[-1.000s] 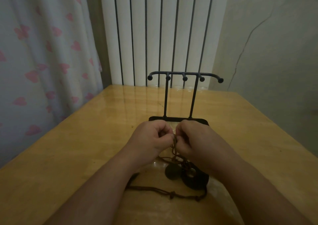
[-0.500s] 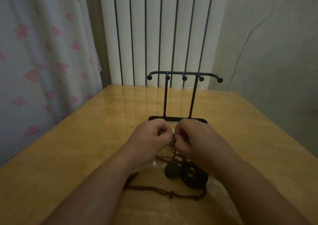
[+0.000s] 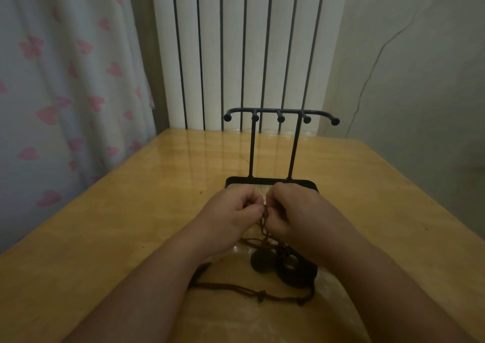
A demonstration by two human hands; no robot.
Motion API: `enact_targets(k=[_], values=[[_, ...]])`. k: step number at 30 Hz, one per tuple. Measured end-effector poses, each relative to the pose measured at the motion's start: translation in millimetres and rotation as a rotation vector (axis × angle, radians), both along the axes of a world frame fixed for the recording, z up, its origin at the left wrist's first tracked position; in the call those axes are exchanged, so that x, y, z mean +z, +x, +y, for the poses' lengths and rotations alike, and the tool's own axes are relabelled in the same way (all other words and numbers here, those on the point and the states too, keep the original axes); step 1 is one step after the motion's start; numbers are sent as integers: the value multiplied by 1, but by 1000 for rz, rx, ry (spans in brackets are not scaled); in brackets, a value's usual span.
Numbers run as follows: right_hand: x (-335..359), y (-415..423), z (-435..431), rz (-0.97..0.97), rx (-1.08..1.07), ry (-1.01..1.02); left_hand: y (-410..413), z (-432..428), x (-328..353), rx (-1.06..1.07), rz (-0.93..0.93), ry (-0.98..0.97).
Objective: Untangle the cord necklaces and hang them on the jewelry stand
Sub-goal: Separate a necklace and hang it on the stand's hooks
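Note:
A black jewelry stand (image 3: pixel 282 114) with several ball-tipped pegs stands on the wooden table (image 3: pixel 131 211), its pegs bare. Just in front of its base, my left hand (image 3: pixel 233 211) and my right hand (image 3: pixel 296 211) meet, both pinching the tangled brown cord necklaces (image 3: pixel 265 222) between curled fingers. The cords hang down from my fingers to two dark round pendants (image 3: pixel 275 262) lying on the table. A knotted length of cord (image 3: pixel 236 289) trails across the table between my forearms.
A white radiator (image 3: pixel 244 48) stands behind the table's far edge. A curtain with pink hearts (image 3: pixel 65 80) hangs at the left, and a plain wall (image 3: pixel 420 67) is at the right.
Hardly anything has moved: my hands stay together on the tangle, with only slight shifts of the fingers. The pendants and trailing cord lie where they were.

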State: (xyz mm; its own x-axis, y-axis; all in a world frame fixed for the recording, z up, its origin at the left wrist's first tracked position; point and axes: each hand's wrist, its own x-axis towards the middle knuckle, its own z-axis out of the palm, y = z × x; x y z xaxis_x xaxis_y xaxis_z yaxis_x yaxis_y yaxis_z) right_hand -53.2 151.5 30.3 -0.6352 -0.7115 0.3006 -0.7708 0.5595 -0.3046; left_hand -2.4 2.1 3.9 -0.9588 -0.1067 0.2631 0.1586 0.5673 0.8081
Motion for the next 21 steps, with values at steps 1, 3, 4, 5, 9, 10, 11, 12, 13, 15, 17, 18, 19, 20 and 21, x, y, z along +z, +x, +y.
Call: enact_targets(k=[1,3,4,5,9,10,11,12,13,15,17,18,19,20,21], values=[[-1,0,0,-1,-2,0,0,0,0,-9,-8,11],[-2,1,0,-5,0,-4,0,0,1,-29,-22,46],[-2,1,0,-2,3,-5,0,0,1,-38,-26,63],[-3,1,0,-1,6,-8,1,-1,1,-45,-29,80],[-6,0,-1,-25,14,-48,2,-2,1,-56,-47,141],[-7,0,-1,-30,20,-55,2,-3,1,-58,-53,151],[-7,0,-1,-33,24,-61,2,-3,1,-62,-57,161],[-8,0,-1,-33,27,-68,2,-3,2,-69,-58,172],[-8,0,-1,-31,29,-74,2,-3,2,-77,-57,184],[-8,1,-1,-27,27,-84,3,-2,3,-94,-59,211],[-8,3,-2,-31,28,-92,3,-2,3,-110,-64,241],[-8,3,-3,-36,29,-98,3,-3,3,-118,-64,256],[-7,4,-3,-37,32,-107,2,-3,3,-125,-64,272],[-7,4,-3,-34,34,-119,2,-3,2,-130,-65,290],[-7,4,-3,-31,35,-135,3,-2,3,-134,-66,309]])
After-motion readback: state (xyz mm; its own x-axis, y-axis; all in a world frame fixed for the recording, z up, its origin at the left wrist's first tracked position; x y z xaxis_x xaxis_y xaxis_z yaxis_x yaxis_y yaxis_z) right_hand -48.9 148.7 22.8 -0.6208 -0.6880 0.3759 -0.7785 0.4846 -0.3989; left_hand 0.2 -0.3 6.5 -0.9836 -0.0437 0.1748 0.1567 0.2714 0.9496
